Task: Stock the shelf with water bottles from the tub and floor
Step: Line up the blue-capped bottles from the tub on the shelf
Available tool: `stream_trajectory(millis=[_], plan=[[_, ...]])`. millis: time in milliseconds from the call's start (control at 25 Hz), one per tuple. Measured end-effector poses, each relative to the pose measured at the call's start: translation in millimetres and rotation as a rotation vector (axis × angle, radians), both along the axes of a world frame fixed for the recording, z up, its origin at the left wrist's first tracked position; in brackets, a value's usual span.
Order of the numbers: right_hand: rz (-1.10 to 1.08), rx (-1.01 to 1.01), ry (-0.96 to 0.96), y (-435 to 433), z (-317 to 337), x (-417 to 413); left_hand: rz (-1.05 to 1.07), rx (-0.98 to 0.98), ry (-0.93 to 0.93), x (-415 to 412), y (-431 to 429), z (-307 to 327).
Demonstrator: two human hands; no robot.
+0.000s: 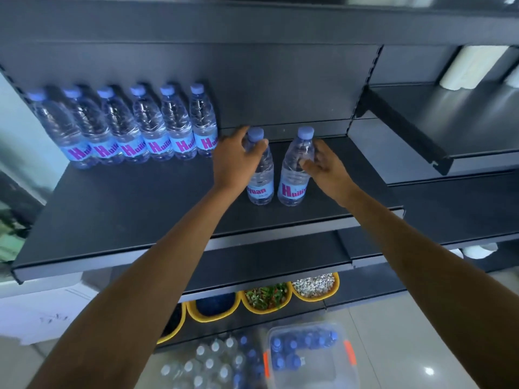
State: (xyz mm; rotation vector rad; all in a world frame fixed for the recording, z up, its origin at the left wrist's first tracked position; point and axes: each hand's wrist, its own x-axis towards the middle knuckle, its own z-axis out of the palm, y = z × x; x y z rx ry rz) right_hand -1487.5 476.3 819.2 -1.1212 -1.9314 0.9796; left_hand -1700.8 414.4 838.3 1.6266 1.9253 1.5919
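Head view: two bottles on the shelf (126,209), out in the middle of the board

Left grip (236,161) is curled round the shoulder of the left bottle (262,181). Right grip (325,167) is loose, fingers relaxed about the right bottle (295,175), and can't tell if it's even touching. Both bottles stand upright just beside each other, apart from the row of six (140,130) at the back. Risk imo: they're tall and narrow, so a finger snagging a cap could tip one into the other, domino style, off the front edge toward the tub (309,352) below.
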Motion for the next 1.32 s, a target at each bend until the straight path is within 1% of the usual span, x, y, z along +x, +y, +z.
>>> stream_trajectory(millis=[160, 240, 320, 360, 440, 560, 640, 720, 840, 920, 1000, 1080, 1200, 1320], plan=[[-0.024, -0.003, 0.098, -1.4, -23.7, -8.7, -0.023, 0.005, -0.063, -0.8, 13.2, -15.4], [-0.019, -0.052, 0.109, -9.5, -49.2, -8.3, -0.068, -0.052, -0.11, -2.3, 11.3, -32.5], [-0.043, -0.139, 0.064, -18.8, -74.0, -9.3, -0.184, -0.161, -0.153, -4.7, -0.3, -61.4], [-0.09, -0.153, 0.014, -21.3, -82.8, -12.1, -0.244, -0.222, -0.155, -6.1, -8.1, -78.3], [-0.213, -0.096, -0.114, -18.9, -93.2, -19.0, -0.291, -0.319, -0.099, -7.0, -20.5, -106.5], [-0.325, -0.042, -0.247, -8.2, -96.5, -29.7, -0.188, -0.295, 0.023, -6.7, -13.1, -124.1], [-0.319, -0.045, -0.253, -0.6, -96.2, -35.1, -0.143, -0.311, 0.039, -4.5, -2.9, -121.9], [-0.301, -0.044, -0.208, 7.5, -95.0, -39.6, -0.059, -0.335, 0.001, 0.2, 7.3, -120.0], [-0.304, 0.004, -0.155, 18.7, -96.8, -50.4, 0.153, -0.346, -0.041, 12.2, 26.1, -118.2], [-0.343, 0.032, -0.154, 24.7, -100.3, -59.7, 0.277, -0.364, -0.062, 15.8, 42.9, -114.7], [-0.362, 0.077, -0.196, 31.8, -104.0, -67.8, 0.365, -0.392, -0.078, 11.1, 58.6, -113.5], [-0.339, 0.101, -0.255, 41.8, -104.6, -74.3, 0.39, -0.397, -0.071, 2.9, 66.9, -114.7], [-0.309, 0.073, -0.283, 62.6, -103.4, -85.7, 0.372, -0.348, -0.052, -5.6, 73.5, -120.4], [-0.318, 0.096, -0.33, 80.3, -104.2, -96.4, 0.409, -0.325, -0.067, -8.7, 80.3, -122.9]])
